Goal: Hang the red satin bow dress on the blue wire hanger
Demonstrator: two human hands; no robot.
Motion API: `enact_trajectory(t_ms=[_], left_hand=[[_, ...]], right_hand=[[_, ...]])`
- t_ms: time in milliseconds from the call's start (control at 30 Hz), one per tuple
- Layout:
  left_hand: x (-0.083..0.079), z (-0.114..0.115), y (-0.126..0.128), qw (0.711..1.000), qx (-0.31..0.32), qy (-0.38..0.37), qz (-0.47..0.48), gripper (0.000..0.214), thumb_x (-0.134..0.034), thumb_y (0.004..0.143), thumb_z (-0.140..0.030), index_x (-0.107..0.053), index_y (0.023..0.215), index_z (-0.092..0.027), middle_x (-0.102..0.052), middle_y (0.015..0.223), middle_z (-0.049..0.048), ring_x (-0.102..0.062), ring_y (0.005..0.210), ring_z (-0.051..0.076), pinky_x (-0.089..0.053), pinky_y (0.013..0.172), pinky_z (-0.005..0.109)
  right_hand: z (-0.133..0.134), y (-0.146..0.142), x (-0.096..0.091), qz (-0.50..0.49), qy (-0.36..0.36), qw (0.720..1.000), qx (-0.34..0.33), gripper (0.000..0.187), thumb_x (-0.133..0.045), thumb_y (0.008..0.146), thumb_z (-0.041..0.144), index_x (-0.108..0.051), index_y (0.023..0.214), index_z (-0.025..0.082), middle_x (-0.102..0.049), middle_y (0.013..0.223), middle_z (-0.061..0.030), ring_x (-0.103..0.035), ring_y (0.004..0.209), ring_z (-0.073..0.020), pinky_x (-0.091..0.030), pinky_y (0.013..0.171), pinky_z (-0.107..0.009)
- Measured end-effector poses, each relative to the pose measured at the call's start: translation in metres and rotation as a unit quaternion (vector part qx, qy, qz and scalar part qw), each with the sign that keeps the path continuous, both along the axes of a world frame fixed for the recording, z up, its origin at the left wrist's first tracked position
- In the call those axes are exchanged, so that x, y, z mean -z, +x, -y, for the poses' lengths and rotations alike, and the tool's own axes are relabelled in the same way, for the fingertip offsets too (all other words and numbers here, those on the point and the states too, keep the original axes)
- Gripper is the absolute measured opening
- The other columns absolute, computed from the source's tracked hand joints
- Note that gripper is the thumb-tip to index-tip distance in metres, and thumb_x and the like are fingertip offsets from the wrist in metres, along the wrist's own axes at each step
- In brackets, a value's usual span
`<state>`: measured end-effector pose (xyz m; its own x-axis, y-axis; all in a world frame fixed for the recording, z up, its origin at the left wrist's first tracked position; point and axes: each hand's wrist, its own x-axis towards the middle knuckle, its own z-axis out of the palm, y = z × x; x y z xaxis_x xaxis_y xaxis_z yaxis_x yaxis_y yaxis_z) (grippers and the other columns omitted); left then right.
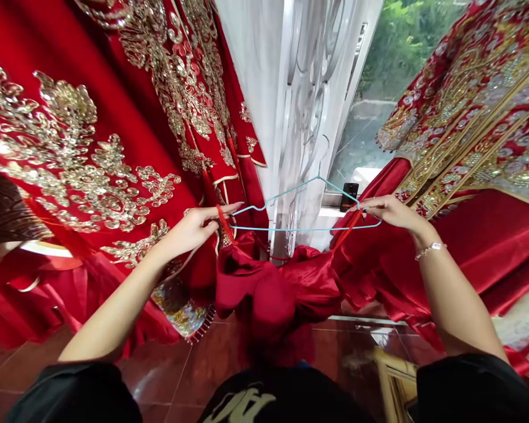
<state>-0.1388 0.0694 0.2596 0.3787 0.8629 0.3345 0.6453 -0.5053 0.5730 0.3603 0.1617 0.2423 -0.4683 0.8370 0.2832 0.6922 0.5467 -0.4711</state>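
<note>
A light-blue wire hanger [297, 228] with a bare metal hook hangs level in front of me, its hook unsupported as far as I can see. From its two ends a red satin garment [273, 288] hangs by thin red straps. My left hand [198, 229] pinches the left red strap [226, 223] at the hanger's left end, fingers reaching along the wire. At the other end, my right hand [390, 211] grips the right red strap [349, 230] close to the hanger's corner. The fingertips partly cover the wire there.
Red gowns with gold sequins [114, 170] hang on the left, and a beaded red jacket [467, 111] on the right. Behind the hanger are white ornamental metalwork [291, 117] and a window [370, 117]. A black phone [350, 195] stands on the sill. A wooden stool [394, 376] is below right.
</note>
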Motion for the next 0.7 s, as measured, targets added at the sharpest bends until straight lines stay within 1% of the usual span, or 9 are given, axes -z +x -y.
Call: enact_trajectory(t_ms=[100,167,233,367,500,600,700], left_hand=[[0.002,-0.003,0.002,0.999,-0.010,-0.006,0.042,0.064,-0.048,0.074,-0.023,-0.065,0.135,-0.013,-0.068,0.135,0.0085,-0.064,0.125,0.028,-0.045,0.114,0.043],[0.003,-0.005,0.002,0.996,-0.012,-0.010,0.084,0.065,-0.048,0.073,-0.023,-0.066,0.134,-0.011,-0.068,0.134,0.0096,-0.062,0.128,0.028,-0.042,0.117,0.044],[0.003,-0.006,0.002,0.994,-0.011,-0.013,0.106,0.065,-0.047,0.072,-0.023,-0.067,0.132,-0.012,-0.069,0.133,0.0091,-0.061,0.130,0.028,-0.039,0.119,0.044],[-0.002,-0.010,0.010,0.996,0.009,-0.017,0.092,0.058,-0.047,0.073,-0.026,-0.074,0.124,-0.015,-0.073,0.127,0.0061,-0.059,0.132,0.029,-0.038,0.120,0.042],[-0.005,-0.019,0.016,0.993,0.030,-0.025,0.107,0.058,-0.044,0.074,-0.027,-0.075,0.121,-0.013,-0.076,0.121,0.0075,-0.064,0.125,0.030,-0.042,0.116,0.046],[-0.004,-0.024,0.011,0.991,0.031,-0.014,0.127,0.057,-0.043,0.075,-0.029,-0.075,0.120,-0.012,-0.075,0.122,0.0096,-0.065,0.123,0.030,-0.046,0.113,0.048],[-0.002,-0.022,0.003,0.992,0.011,-0.007,0.122,0.054,-0.043,0.075,-0.028,-0.078,0.114,-0.013,-0.074,0.123,0.0080,-0.066,0.121,0.030,-0.046,0.114,0.047]], right_hand=[[-0.001,0.000,0.001,-0.005,-0.003,1.000,0.006,0.037,-0.056,0.086,0.043,-0.081,0.100,0.019,-0.078,0.088,-0.0071,-0.070,0.078,-0.0197,-0.054,0.071,-0.030],[0.002,0.000,0.000,-0.008,0.000,1.000,0.010,0.038,-0.056,0.086,0.043,-0.081,0.102,0.019,-0.078,0.085,-0.0069,-0.069,0.077,-0.0196,-0.054,0.071,-0.030],[0.007,-0.002,-0.001,-0.006,0.001,1.000,0.008,0.038,-0.056,0.086,0.044,-0.080,0.102,0.019,-0.077,0.081,-0.0066,-0.068,0.073,-0.0188,-0.053,0.069,-0.029],[0.017,-0.009,-0.004,0.005,-0.004,1.000,0.000,0.040,-0.056,0.087,0.047,-0.081,0.100,0.020,-0.074,0.073,-0.0049,-0.064,0.067,-0.0174,-0.051,0.064,-0.028],[0.022,-0.012,-0.005,0.000,0.010,1.000,0.007,0.040,-0.055,0.087,0.049,-0.081,0.099,0.021,-0.073,0.074,-0.0043,-0.063,0.067,-0.0176,-0.050,0.063,-0.029],[0.022,-0.009,-0.004,-0.004,0.015,1.000,0.006,0.040,-0.055,0.088,0.050,-0.082,0.097,0.021,-0.076,0.079,-0.0060,-0.064,0.069,-0.0179,-0.050,0.066,-0.029],[0.022,-0.006,-0.001,-0.003,0.019,1.000,0.007,0.042,-0.055,0.088,0.054,-0.082,0.097,0.021,-0.076,0.080,-0.0069,-0.063,0.067,-0.0181,-0.050,0.065,-0.031]])
